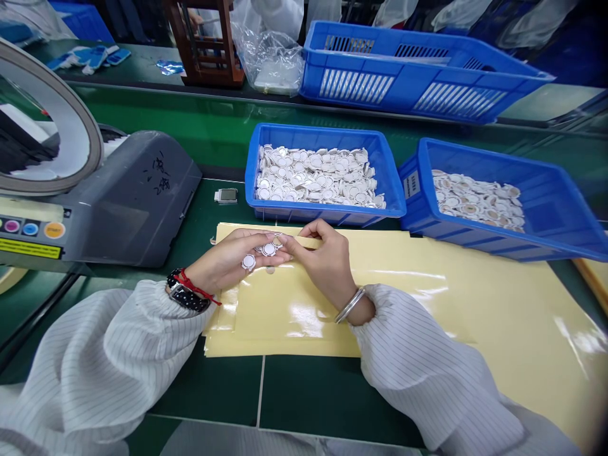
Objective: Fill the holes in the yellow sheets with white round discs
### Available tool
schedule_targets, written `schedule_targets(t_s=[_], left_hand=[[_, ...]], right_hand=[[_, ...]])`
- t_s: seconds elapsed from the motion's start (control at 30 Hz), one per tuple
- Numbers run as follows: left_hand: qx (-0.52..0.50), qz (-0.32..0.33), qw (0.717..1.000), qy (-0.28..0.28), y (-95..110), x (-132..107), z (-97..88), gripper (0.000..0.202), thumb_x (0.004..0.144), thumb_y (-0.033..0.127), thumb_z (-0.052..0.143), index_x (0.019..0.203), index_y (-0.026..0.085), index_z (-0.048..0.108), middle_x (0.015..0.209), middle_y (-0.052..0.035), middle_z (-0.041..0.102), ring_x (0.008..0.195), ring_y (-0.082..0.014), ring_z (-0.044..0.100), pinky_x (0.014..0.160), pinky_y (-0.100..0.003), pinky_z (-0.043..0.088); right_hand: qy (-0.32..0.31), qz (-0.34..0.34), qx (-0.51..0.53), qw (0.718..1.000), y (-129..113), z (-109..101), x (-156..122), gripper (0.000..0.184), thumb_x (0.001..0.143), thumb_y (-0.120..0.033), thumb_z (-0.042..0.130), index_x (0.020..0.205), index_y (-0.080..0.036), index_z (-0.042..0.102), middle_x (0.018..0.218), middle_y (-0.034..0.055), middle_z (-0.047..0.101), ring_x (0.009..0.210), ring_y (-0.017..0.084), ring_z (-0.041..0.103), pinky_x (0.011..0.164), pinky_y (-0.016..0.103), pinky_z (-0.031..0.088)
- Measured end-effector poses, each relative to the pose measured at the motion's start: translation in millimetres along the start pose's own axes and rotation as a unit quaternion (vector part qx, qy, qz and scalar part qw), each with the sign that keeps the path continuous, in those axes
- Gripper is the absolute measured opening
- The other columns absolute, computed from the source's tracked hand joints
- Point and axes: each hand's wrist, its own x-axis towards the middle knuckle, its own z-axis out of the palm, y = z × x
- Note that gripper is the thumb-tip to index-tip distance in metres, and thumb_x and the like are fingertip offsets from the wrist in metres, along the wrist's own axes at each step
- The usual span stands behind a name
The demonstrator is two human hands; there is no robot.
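Note:
My left hand point(228, 253) is turned palm up with its fingers curled around several small round white tabbed discs point(268, 249). One of them hangs near the edge of the palm. The fingertips of my right hand point(327, 256) meet the left thumb and pinch one disc at its rim; the fingers partly cover it. Both hands are above glossy yellow sheets point(294, 316) on the green table. Just behind them, a blue bin point(327, 215) holds a heap of similar white discs.
A second blue bin point(503, 244) of discs stands at the right. The grey tape machine point(137, 190) is at the left, with a small display module point(226, 196) beside it. A slotted blue crate point(403, 88) and a brown wooden frame point(209, 73) occupy the back ledge.

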Motion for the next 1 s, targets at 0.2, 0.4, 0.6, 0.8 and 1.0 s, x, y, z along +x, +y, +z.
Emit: schedule_targets(t_s=[0.2, 0.4, 0.6, 0.8, 1.0], left_hand=[[0.001, 0.006, 1.000, -0.001, -1.3, -0.6, -0.4, 0.017, 0.082, 0.018, 0.056, 0.092, 0.008, 0.067, 0.093, -0.0135, 0.066, 0.090, -0.0196, 0.063, 0.088, -0.030, 0.047], [-0.017, 0.004, 0.998, -0.065, -0.5, -2.6, 0.6, 0.019, 0.085, 0.018, 0.050, 0.086, 0.008, 0.066, 0.083, -0.0116, 0.066, 0.078, -0.0172, 0.064, 0.078, -0.029, 0.052], [0.029, 0.000, 1.000, -0.005, 14.9, -9.4, 0.8, 0.027, 0.078, 0.003, 0.053, 0.103, 0.009, 0.061, 0.108, -0.0156, 0.063, 0.077, -0.0144, 0.064, 0.062, -0.020, 0.052], [0.028, 0.033, 0.995, 0.090, 23.1, -9.8, -0.5, 0.019, 0.079, 0.013, 0.060, 0.098, 0.009, 0.062, 0.096, -0.0136, 0.068, 0.093, -0.0181, 0.063, 0.082, -0.023, 0.051], [0.034, 0.064, 0.992, 0.102, 10.8, 1.6, -11.5, 0.015, 0.074, 0.017, 0.067, 0.087, 0.010, 0.066, 0.089, -0.0102, 0.069, 0.090, -0.0175, 0.064, 0.085, -0.021, 0.049]], right_hand=[[0.041, -0.006, 0.030, 0.999, 2.0, -5.0, 4.4, 0.028, 0.075, -0.045, 0.059, 0.071, -0.019, 0.049, 0.067, -0.0011, 0.054, 0.063, 0.013, 0.050, 0.059, 0.027, 0.040], [-0.084, -0.043, 0.112, 0.989, -7.1, -0.7, -3.2, 0.018, 0.072, -0.032, 0.065, 0.084, -0.019, 0.062, 0.076, 0.0009, 0.058, 0.071, 0.015, 0.057, 0.062, 0.027, 0.047], [0.235, -0.109, 0.049, 0.965, 13.0, -64.5, 28.4, 0.011, 0.073, -0.028, 0.062, 0.075, -0.018, 0.064, 0.075, 0.0055, 0.062, 0.074, 0.019, 0.060, 0.067, 0.034, 0.048], [0.390, 0.007, -0.121, 0.913, 34.2, -130.9, 49.7, 0.052, 0.060, -0.036, 0.073, 0.105, -0.013, 0.061, 0.089, 0.0140, 0.062, 0.081, 0.026, 0.060, 0.067, 0.040, 0.043], [-0.169, -0.144, -0.108, 0.969, -6.3, -44.5, -0.8, 0.017, 0.084, -0.035, 0.051, 0.085, -0.022, 0.061, 0.085, 0.0042, 0.062, 0.076, 0.018, 0.058, 0.065, 0.032, 0.045]])
